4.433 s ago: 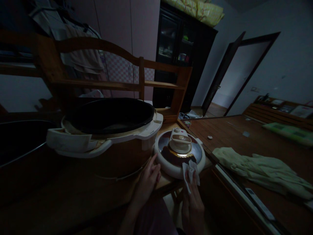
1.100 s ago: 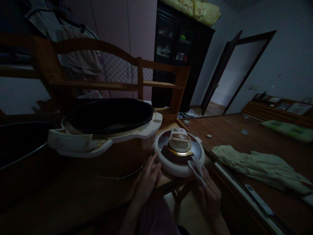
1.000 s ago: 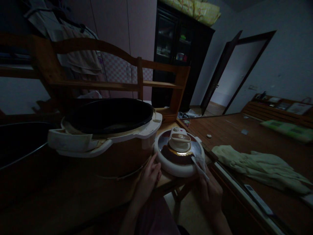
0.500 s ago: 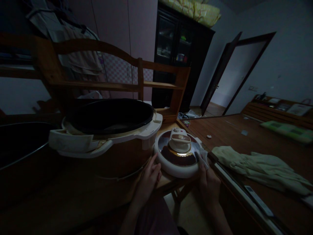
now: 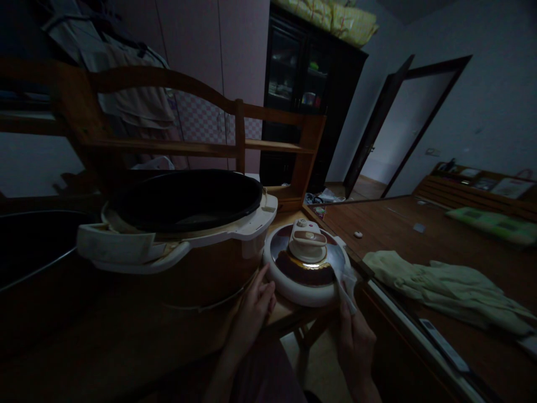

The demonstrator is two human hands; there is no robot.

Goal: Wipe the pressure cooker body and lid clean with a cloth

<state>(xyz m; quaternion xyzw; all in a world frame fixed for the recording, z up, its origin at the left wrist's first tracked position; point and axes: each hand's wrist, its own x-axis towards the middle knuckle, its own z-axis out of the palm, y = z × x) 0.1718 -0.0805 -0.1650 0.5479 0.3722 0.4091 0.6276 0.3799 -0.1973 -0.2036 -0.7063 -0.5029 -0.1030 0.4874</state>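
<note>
A round cooker lid (image 5: pixel 293 280) with a white rim, brown top and cream handle lies on the wooden table (image 5: pixel 126 336) beside an open cooker pot (image 5: pixel 184 235). My right hand (image 5: pixel 356 341) is closed on a white tissue (image 5: pixel 347 282) pressed against the lid's right rim. My left hand (image 5: pixel 251 313) rests with curled fingers against the lid's left edge, at the foot of the pot.
A wooden shelf rack (image 5: pixel 235 140) stands behind the pot. To the right is a wooden platform (image 5: pixel 419 246) with a pale green cloth (image 5: pixel 440 285) on it. A dark cabinet (image 5: pixel 310 89) and an open doorway (image 5: pixel 398 129) are at the back.
My right hand has wiped the tissue from the lid's front round to its right rim, then drawn down slightly. My left hand has stayed in place.
</note>
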